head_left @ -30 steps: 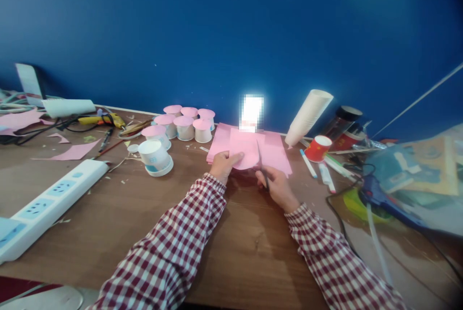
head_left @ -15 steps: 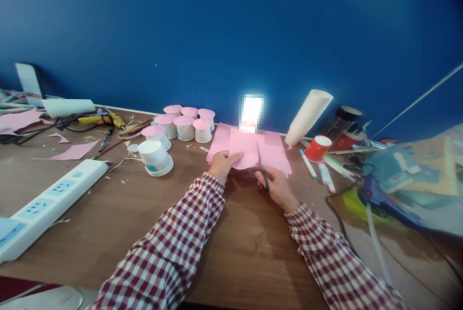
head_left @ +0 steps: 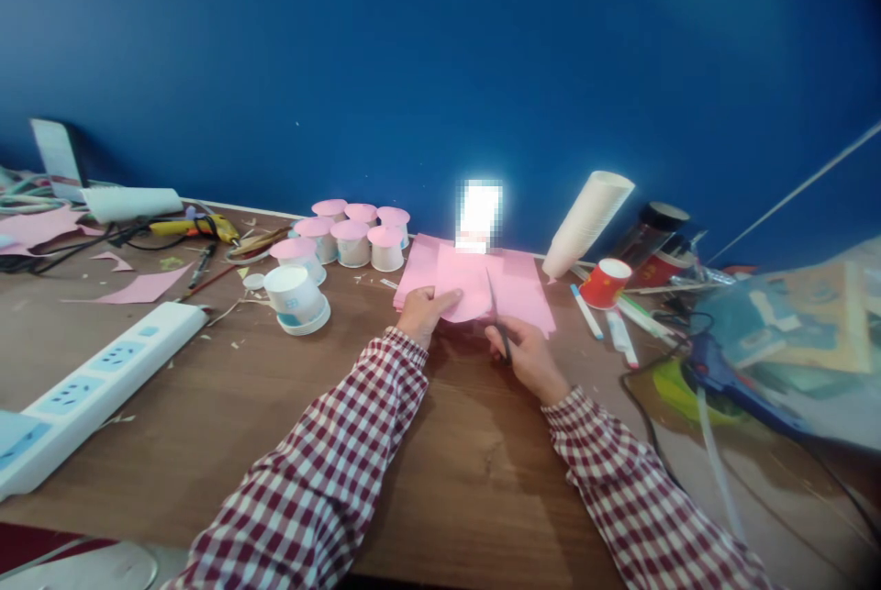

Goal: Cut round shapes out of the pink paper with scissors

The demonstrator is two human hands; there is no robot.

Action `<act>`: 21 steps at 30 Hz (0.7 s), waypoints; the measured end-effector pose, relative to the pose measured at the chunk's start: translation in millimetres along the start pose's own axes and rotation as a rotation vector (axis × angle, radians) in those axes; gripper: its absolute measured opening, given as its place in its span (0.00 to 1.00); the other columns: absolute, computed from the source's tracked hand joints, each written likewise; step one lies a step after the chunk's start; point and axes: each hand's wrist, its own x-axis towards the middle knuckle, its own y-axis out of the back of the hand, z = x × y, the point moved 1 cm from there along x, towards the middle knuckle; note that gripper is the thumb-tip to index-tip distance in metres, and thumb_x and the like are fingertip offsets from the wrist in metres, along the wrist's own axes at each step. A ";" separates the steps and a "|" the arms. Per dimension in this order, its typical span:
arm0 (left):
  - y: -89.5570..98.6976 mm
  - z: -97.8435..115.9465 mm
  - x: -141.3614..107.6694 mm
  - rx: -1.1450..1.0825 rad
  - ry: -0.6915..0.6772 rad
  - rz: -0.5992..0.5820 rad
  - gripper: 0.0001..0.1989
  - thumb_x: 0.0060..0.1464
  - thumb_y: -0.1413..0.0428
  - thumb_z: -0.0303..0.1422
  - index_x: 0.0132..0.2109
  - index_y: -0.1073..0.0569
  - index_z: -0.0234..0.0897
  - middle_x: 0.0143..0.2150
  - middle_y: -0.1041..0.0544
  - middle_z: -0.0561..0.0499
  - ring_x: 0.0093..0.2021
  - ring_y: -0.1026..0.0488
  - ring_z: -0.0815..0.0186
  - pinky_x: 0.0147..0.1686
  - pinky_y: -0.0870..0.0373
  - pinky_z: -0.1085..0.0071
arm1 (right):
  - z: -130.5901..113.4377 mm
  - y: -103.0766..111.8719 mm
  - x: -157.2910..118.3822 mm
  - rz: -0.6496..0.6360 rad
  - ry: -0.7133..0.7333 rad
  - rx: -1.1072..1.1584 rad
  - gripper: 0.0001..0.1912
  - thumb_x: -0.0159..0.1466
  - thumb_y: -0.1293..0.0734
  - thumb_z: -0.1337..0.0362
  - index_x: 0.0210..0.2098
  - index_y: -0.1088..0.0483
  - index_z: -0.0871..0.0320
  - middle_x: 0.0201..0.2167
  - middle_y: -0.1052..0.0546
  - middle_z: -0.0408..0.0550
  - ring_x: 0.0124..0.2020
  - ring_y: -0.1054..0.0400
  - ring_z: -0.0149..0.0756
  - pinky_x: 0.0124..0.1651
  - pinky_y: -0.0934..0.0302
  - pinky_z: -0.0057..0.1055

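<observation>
My left hand (head_left: pixel 423 313) pinches the left edge of a sheet of pink paper (head_left: pixel 464 283), its thumb lying on top. The sheet's near edge is rounded. Closed around the handles of a pair of scissors (head_left: pixel 492 292) is my right hand (head_left: pixel 527 353). The blades point away from me and lie along the right side of the pink paper. Beneath and behind, a stack of pink sheets (head_left: pixel 527 292) rests on the table. To the left stand several paper cups (head_left: pixel 352 250) topped with pink paper discs. Nearer is an uncovered white cup (head_left: pixel 293 296).
A white power strip (head_left: pixel 114 379) lies at left, with a yellow glue gun (head_left: pixel 199 228) behind it. On the right are a leaning stack of white cups (head_left: pixel 588 223), a red cup (head_left: pixel 606 283), markers (head_left: pixel 586 311) and a blue glue gun (head_left: pixel 730 379). A blue wall (head_left: pixel 413 67) closes the back.
</observation>
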 end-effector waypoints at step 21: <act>1.5 0.9 1.0 -0.017 0.017 -0.007 0.18 0.31 0.31 0.36 0.30 0.22 0.26 0.23 0.23 0.46 0.25 0.27 0.65 0.28 0.31 0.70 | 0.1 -0.3 0.2 -0.008 -0.002 -0.003 0.19 0.58 0.35 0.51 0.36 0.27 0.63 0.18 0.34 0.40 0.20 0.40 0.28 0.23 0.43 0.26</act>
